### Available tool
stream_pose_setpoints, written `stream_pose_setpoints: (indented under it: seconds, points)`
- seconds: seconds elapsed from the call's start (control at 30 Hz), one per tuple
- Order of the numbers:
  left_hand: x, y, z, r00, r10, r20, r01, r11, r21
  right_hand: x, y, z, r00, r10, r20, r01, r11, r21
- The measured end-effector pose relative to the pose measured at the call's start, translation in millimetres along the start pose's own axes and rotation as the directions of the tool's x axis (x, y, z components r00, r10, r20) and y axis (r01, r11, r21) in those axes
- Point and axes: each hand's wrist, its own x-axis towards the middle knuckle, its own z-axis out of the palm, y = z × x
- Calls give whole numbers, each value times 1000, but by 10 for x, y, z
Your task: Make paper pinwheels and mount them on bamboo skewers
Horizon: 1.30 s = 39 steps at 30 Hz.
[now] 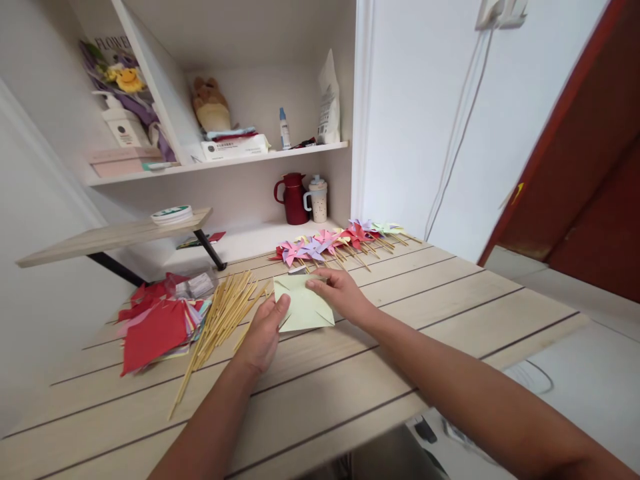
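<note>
A square of pale green paper [303, 307], with slits running in from its corners, is held up over the table between both hands. My left hand [265, 333] pinches its left edge, thumb on the near face. On the upper right, my right hand [340, 293] grips the same sheet with the thumb in front and the fingers partly hidden behind. Left of my left hand lies a loose pile of thin wooden sticks [225, 313]. Beyond the sheet, several paper pinwheels [313, 248] on sticks lie in a row.
Stacked coloured paper [155, 333] and a clear plastic packet [200, 285] lie at the left, near a small raised wooden shelf [115, 239]. A dark red jug [295, 200] and a speckled cup [319, 200] stand at the back. The slatted table [450, 300] ends at the right.
</note>
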Motion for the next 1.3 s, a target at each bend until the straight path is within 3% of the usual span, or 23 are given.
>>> stream_pose_setpoints:
  seconds: [0.2,0.4,0.63,0.9,0.97,1.17,1.3]
  points:
    - [-12,-24,94,988,5,-154,-2,1000,19,-43,-23,87,999,1,-35,0,1000,2]
    - [-12,43,123,955,98,-279,-112,993,-35,-89,30,152,994,48,96,-66,979,194]
    - [11,69,53,918,78,-388,-112,991,-67,-72,57,125,1000,-22,21,18,985,170]
    - [2,91,56,922,74,-381,-114,990,-82,-88,0,81,979,-148,142,137,987,84]
    - [1,80,54,916,91,-390,-120,992,-50,-96,-8,90,983,-92,157,71,988,136]
    - [1,39,31,927,137,-349,-150,989,-10,-91,3,78,988,147,49,-154,967,205]
    - [-6,-4,13,967,50,-251,-44,999,31,-102,-23,98,988,144,63,-156,956,250]
